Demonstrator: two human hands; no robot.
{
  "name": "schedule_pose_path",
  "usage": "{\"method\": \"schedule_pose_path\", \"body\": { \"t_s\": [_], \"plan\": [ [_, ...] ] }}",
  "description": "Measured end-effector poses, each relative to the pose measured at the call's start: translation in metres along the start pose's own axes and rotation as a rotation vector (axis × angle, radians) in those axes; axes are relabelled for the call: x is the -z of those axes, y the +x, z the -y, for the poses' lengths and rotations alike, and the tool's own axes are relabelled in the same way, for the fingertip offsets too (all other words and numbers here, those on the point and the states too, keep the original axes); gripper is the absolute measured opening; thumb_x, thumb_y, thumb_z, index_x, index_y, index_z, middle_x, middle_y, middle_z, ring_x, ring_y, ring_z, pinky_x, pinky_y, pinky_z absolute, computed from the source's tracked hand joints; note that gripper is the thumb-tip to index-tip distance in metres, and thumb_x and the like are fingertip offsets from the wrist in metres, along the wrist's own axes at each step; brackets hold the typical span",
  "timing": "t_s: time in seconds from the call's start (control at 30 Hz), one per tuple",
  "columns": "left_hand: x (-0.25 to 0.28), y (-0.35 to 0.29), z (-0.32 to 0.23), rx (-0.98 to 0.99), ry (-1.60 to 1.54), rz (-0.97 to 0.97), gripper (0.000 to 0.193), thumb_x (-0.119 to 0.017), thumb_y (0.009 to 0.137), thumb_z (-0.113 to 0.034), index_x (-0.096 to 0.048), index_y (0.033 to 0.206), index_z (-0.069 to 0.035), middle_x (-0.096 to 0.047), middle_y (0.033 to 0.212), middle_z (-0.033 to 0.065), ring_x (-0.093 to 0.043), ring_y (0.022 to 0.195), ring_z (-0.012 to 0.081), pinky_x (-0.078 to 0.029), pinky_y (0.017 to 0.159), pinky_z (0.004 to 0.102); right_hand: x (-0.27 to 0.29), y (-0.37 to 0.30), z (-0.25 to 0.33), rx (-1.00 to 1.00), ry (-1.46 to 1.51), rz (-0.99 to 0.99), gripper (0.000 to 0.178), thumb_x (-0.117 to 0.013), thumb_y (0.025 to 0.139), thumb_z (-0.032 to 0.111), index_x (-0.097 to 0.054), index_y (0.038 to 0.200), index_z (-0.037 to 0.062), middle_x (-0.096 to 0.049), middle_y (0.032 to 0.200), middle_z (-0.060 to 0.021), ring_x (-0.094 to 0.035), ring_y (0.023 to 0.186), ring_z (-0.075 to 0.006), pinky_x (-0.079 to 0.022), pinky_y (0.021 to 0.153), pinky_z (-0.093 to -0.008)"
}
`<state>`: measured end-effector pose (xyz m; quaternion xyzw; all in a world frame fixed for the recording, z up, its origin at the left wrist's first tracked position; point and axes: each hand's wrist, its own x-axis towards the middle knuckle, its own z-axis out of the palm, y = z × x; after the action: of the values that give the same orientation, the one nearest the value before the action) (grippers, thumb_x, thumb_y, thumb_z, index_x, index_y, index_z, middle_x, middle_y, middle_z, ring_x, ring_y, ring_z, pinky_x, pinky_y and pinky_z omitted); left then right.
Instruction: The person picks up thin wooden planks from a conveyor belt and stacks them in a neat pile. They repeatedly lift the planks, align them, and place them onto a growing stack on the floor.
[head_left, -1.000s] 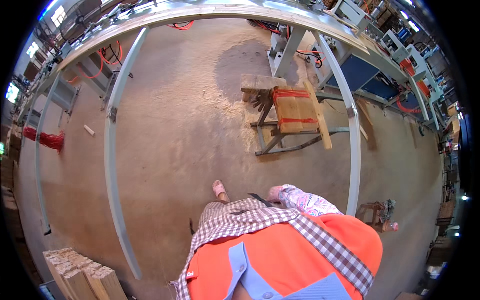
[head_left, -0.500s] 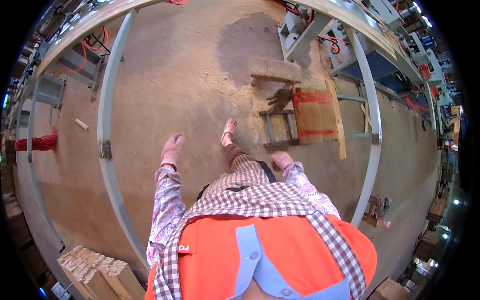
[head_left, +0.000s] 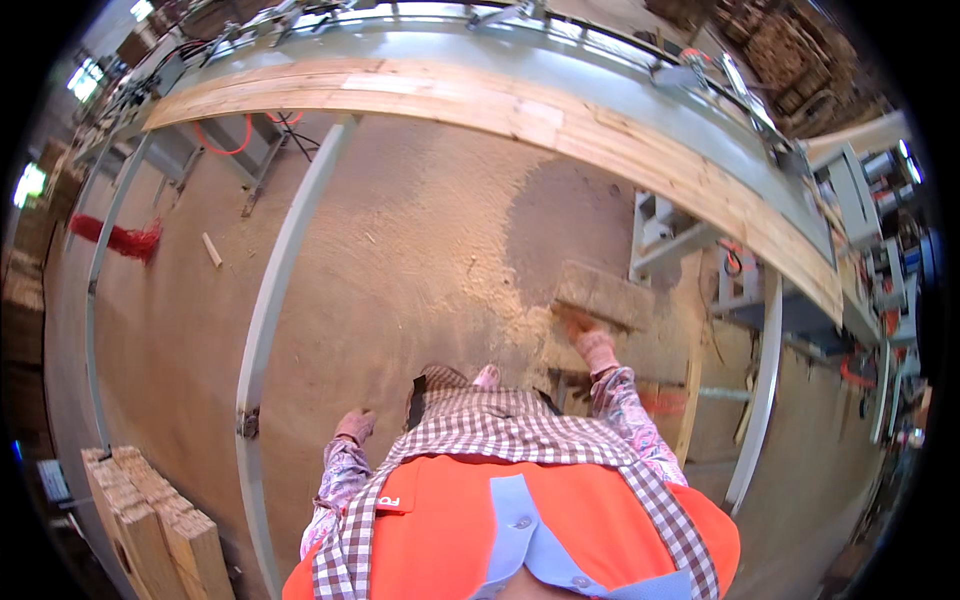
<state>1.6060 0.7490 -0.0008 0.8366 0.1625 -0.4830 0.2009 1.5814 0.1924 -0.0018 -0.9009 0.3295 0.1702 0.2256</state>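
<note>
My right hand [head_left: 592, 342], in a pinkish glove, reaches forward with its fingers stretched out by the near edge of a thick wooden board [head_left: 603, 293]. Whether the fingertips touch that board or only pass over it, I cannot tell. My left hand [head_left: 356, 425], gloved the same way, hangs low at my left side over the floor. It holds nothing, and its fingers are loosely apart. Below my right forearm, a wooden stack with red strapping [head_left: 663, 399] is partly hidden by the sleeve.
A long workbench edged with pale wooden strips [head_left: 440, 88] spans ahead, on grey metal legs [head_left: 290, 260]. Stacked timber [head_left: 150, 515] stands at the lower left. A red bundle [head_left: 120, 238] and a wood offcut [head_left: 212, 250] lie left; sawdust [head_left: 490, 270] covers the floor ahead.
The view has tilted up and shows the workbench top. My right hand has moved forward to the board; my left hand has dropped back nearer my body.
</note>
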Motion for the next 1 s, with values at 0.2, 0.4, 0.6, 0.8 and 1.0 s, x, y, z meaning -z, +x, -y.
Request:
{"method": "schedule_pose_path", "body": {
  "t_s": [0.2,0.4,0.6,0.8,1.0],
  "plan": [
    [0.089,-0.020,-0.214,-0.420,0.166,-0.462,0.062,-0.058,0.090,-0.043,-0.051,0.143,-0.013,-0.063,0.129,0.0225,-0.061,0.118,0.0372,-0.046,0.103,0.0445,0.192,0.050,0.175,0.849,0.333,-0.611,0.031,-0.075,0.082,0.014,-0.072,0.113,0.0192,-0.070,0.110,-0.0106,-0.066,0.100,-0.0305,-0.055,0.086,-0.0398],
    [0.183,-0.059,-0.401,-1.241,0.258,-1.052,0.061,-0.070,0.085,-0.039,-0.054,0.139,-0.016,-0.061,0.132,0.0144,-0.062,0.116,0.0297,-0.054,0.095,0.0389,0.234,0.089,0.230,0.865,-0.040,-0.793,0.039,-0.074,0.082,0.024,-0.069,0.120,0.0159,-0.064,0.125,-0.0129,-0.056,0.120,-0.0352,-0.043,0.105,-0.0472],
    [0.222,-0.010,-0.497,-1.376,0.611,-1.131,0.048,-0.064,0.087,-0.036,-0.057,0.131,-0.019,-0.062,0.120,0.0087,-0.059,0.115,0.0280,-0.051,0.094,0.0461,0.223,0.103,0.240,0.807,-0.132,-0.816,0.048,-0.077,0.070,0.006,-0.067,0.116,0.0142,-0.062,0.122,-0.0068,-0.056,0.119,-0.0306,-0.043,0.105,-0.0431],
    [0.216,0.004,-0.565,-1.627,0.691,-0.969,0.028,-0.062,0.084,-0.023,-0.065,0.110,-0.016,-0.064,0.100,0.0090,-0.062,0.095,0.0291,-0.052,0.080,0.0447,0.258,0.074,0.219,0.701,-0.018,-0.815,0.039,-0.072,0.067,0.009,-0.072,0.106,0.0152,-0.069,0.109,-0.0057,-0.063,0.104,-0.0292,-0.050,0.093,-0.0431],
    [0.240,-0.042,-0.555,-1.712,0.596,-0.854,0.027,-0.065,0.077,-0.012,-0.069,0.104,-0.013,-0.066,0.098,0.0095,-0.064,0.088,0.0319,-0.054,0.077,0.0436,0.274,0.100,0.219,0.881,0.004,-0.700,0.022,-0.064,0.080,0.017,-0.070,0.102,0.0162,-0.067,0.090,-0.0068,-0.065,0.091,-0.0273,-0.054,0.080,-0.0402]
  ]
}}
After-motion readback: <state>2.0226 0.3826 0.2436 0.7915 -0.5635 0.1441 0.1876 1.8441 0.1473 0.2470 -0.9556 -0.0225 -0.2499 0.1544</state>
